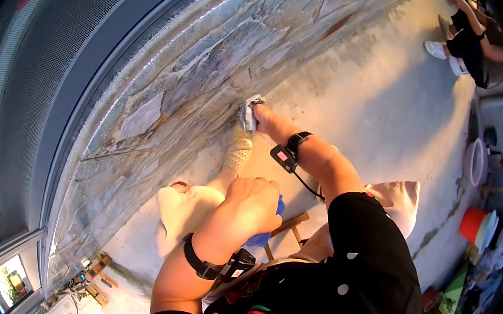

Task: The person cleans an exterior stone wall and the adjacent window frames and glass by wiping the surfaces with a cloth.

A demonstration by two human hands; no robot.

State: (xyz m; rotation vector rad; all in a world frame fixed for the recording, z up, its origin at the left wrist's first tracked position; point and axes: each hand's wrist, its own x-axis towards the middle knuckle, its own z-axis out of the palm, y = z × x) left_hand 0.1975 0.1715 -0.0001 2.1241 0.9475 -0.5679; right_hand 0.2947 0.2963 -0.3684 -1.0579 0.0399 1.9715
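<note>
My right hand (259,116) is closed on a crumpled grey-white cloth (249,114), out at the foot of the stone-patterned wall (212,61). Nearer my body, my left hand (253,201) is curled, back upward, beside my bent knee. Blue cloth (259,240) shows on two sides of the left hand, seemingly gripped in it; the fingertips are hidden. Both wrists carry black straps with small devices, and a cable hangs from the right one.
My foot in a woven shoe (238,155) is close to the wall. A wooden stool (289,225) is partly visible beside me. Another person (474,51) sits at the upper right. An orange-red bucket (473,225) and clutter line the right; a window screen is at left.
</note>
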